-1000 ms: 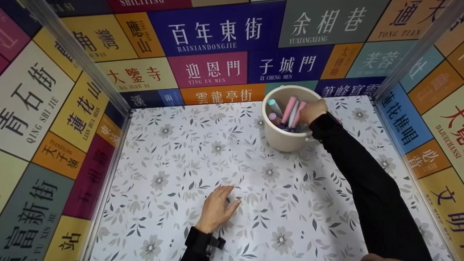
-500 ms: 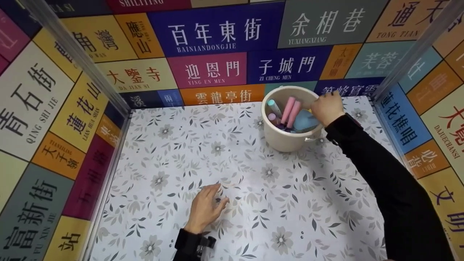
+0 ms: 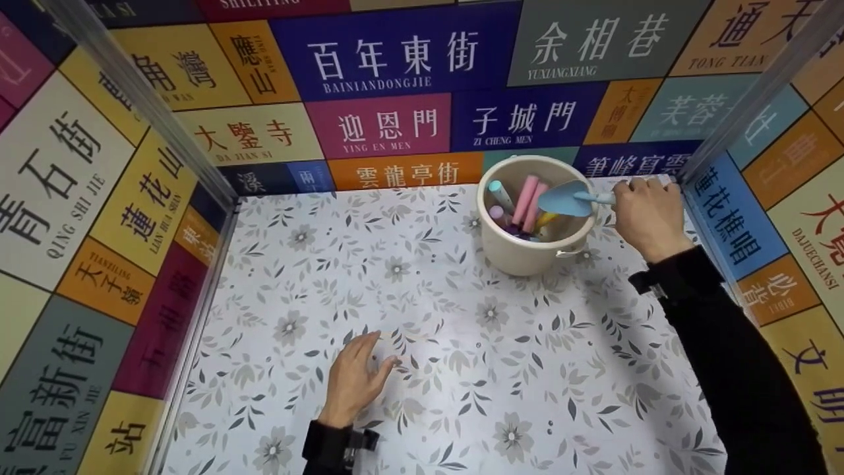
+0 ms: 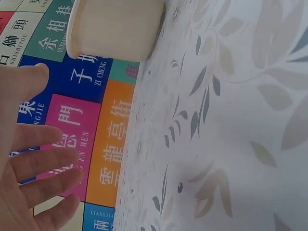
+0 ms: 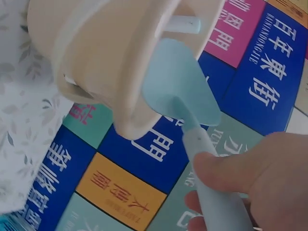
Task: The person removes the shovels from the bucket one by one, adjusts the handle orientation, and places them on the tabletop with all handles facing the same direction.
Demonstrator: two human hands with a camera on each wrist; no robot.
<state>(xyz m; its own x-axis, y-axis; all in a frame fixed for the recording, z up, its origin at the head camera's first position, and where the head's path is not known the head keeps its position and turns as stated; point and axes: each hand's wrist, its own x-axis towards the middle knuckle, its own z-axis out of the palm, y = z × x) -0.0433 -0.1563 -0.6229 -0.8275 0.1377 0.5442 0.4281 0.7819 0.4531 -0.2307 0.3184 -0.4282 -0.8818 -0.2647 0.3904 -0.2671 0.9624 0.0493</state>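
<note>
My right hand grips the pale handle of a light blue toy shovel at the back right. The shovel's blade hangs over the mouth of a cream bucket. In the right wrist view, thumb and fingers wrap the handle and the blade lies beside the bucket rim. Inside the bucket are pink sticks, a teal-capped stick and something yellow; the lower contents are hidden. My left hand is held over the table at front left, fingers spread apart and holding nothing.
A floral-patterned white tabletop spreads beneath both hands. Walls of coloured panels with Chinese lettering stand at the back, left and right. The bucket's handle sticks out low on its right side.
My right hand has come up out of the bucket and moved right, bringing the shovel into view above the rim. The left hand has drifted slightly left.
</note>
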